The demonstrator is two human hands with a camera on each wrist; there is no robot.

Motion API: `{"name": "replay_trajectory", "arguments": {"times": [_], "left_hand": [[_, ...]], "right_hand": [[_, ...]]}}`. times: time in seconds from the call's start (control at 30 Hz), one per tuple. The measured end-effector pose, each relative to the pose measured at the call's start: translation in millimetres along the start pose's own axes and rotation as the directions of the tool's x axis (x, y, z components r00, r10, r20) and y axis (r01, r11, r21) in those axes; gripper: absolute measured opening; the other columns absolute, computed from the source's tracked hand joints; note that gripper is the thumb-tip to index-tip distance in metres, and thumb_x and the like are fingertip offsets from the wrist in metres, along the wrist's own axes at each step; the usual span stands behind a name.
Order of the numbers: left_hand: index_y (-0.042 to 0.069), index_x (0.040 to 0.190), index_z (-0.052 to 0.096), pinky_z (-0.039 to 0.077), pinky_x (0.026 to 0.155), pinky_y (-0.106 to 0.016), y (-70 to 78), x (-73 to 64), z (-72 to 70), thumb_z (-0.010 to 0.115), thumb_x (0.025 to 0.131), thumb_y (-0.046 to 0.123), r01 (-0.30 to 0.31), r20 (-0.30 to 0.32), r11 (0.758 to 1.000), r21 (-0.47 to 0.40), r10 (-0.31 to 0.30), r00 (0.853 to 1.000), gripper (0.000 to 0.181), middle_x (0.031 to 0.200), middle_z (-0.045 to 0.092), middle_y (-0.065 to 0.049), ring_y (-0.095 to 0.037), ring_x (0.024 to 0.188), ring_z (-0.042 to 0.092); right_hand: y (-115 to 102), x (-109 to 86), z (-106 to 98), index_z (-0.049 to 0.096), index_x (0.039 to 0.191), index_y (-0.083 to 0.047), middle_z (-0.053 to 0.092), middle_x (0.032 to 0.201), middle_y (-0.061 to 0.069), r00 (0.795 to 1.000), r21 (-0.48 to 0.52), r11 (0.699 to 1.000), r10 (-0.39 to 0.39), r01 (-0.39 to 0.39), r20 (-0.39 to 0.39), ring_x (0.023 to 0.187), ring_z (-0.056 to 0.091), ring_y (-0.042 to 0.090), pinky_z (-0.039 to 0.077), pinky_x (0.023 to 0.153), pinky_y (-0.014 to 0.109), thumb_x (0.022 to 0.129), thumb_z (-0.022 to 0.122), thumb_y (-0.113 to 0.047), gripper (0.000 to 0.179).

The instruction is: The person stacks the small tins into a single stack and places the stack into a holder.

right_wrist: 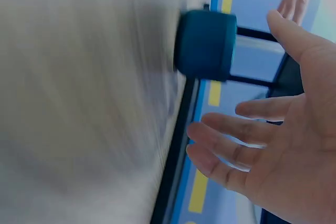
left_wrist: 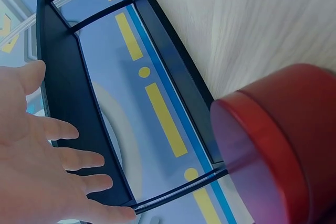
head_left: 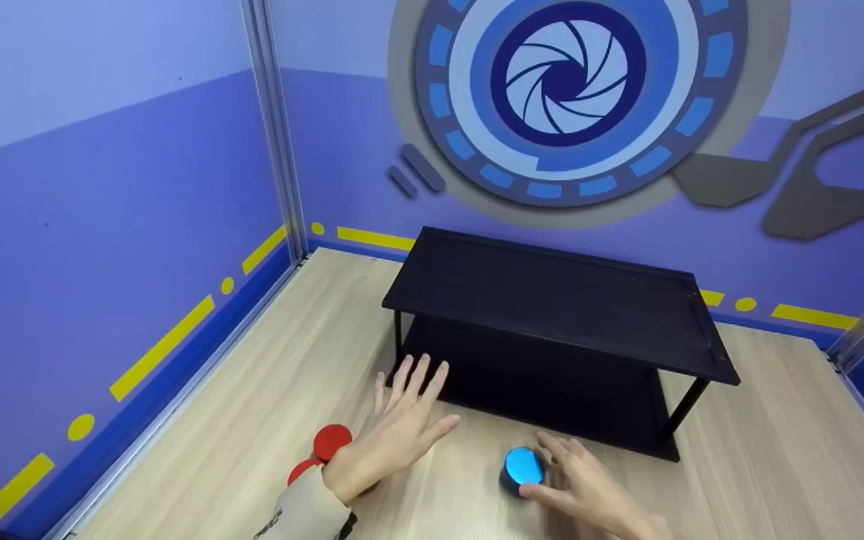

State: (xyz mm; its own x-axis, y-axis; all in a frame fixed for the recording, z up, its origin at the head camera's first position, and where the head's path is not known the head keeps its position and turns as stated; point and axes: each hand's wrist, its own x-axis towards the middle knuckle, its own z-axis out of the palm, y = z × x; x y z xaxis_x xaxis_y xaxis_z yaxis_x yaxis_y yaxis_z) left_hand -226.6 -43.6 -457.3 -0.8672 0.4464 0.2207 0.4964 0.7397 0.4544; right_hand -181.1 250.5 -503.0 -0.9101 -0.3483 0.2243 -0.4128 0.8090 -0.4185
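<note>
- At left on the desk (head_left: 252, 390): two red cylinders (head_left: 332, 441).
- Left hand (head_left: 394, 441): empty, fingers spread apart, near black shelf (head_left: 559, 292).
- Blue cylinder (head_left: 524, 466): on desk, in front of shelf.
- Right hand (head_left: 586, 484): fingers apart, beside blue cylinder.

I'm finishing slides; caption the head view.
Right hand beside a blue cylinder; left hand spread before a black shelf, near red cylinders.

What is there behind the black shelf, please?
Behind the black shelf is a blue-violet wall with yellow marks. In the head view, the shelf covers some marks and part of the table behind it.
</note>
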Motion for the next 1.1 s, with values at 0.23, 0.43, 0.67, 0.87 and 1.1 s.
{"name": "replay_trajectory", "arguments": {"times": [0.23,0.43,0.67,0.87,1.1], "left_hand": [[0.017,0.155,0.019,0.005,0.111,-0.071,-3.3,0.3,-0.4,0.035,0.096,0.062,0.007,0.001,1.000,-0.003,-0.007,1.000,0.076,0.161,0.013,-0.017,-0.040,0.149,0.004],[0.015,0.155,0.019,0.005,0.112,-0.070,-8.9,-3.1,-2.4,0.039,0.097,0.057,0.007,0.006,0.999,-0.037,-0.007,1.000,0.075,0.160,0.014,-0.019,-0.042,0.148,0.006],[0.008,0.153,0.022,0.013,0.112,-0.068,-21.3,-12.3,-10.0,0.051,0.097,0.044,0.036,-0.036,0.999,-0.038,-0.037,0.999,0.073,0.158,0.019,-0.023,-0.043,0.146,0.013],[0.004,0.150,0.028,0.022,0.111,-0.064,-32.7,-33.6,-18.9,0.059,0.094,0.037,0.088,-0.158,0.996,0.009,-0.085,0.984,0.073,0.153,0.029,-0.025,-0.044,0.142,0.024],[0.002,0.147,0.035,0.028,0.109,-0.060,-42.2,-66.7,-30.2,0.065,0.088,0.040,0.201,-0.225,0.979,0.019,-0.192,0.955,0.076,0.148,0.038,-0.023,-0.042,0.137,0.032]], "right_hand": [[-5,7.5,9,0.049,0.136,-0.003,0.058,0.126,0.021,0.995,0.025,0.999,0.018,-0.021,0.098,0.112,0.057,0.037,0.049,0.089,0.056,0.074,0.075,-0.053,0.084],[-6,9.7,12,0.051,0.135,-0.004,0.058,0.125,0.019,0.992,0.025,0.999,0.036,-0.039,0.120,0.111,0.058,0.033,0.050,0.088,0.053,0.074,0.076,-0.050,0.080],[-3,8.6,11,0.052,0.132,-0.002,0.060,0.124,0.018,0.994,0.018,1.000,0.020,-0.022,0.110,0.111,0.058,0.035,0.048,0.088,0.055,0.076,0.076,-0.046,0.076],[-1,8.4,10,0.055,0.127,-0.001,0.062,0.121,0.014,0.993,-0.004,1.000,0.019,-0.018,0.119,0.107,0.060,0.030,0.049,0.086,0.051,0.078,0.075,-0.045,0.069],[1,7.1,11,0.057,0.126,-0.003,0.063,0.118,0.013,0.994,0.020,0.999,0.032,-0.034,0.109,0.104,0.060,0.027,0.051,0.084,0.048,0.077,0.075,-0.046,0.067]]}}
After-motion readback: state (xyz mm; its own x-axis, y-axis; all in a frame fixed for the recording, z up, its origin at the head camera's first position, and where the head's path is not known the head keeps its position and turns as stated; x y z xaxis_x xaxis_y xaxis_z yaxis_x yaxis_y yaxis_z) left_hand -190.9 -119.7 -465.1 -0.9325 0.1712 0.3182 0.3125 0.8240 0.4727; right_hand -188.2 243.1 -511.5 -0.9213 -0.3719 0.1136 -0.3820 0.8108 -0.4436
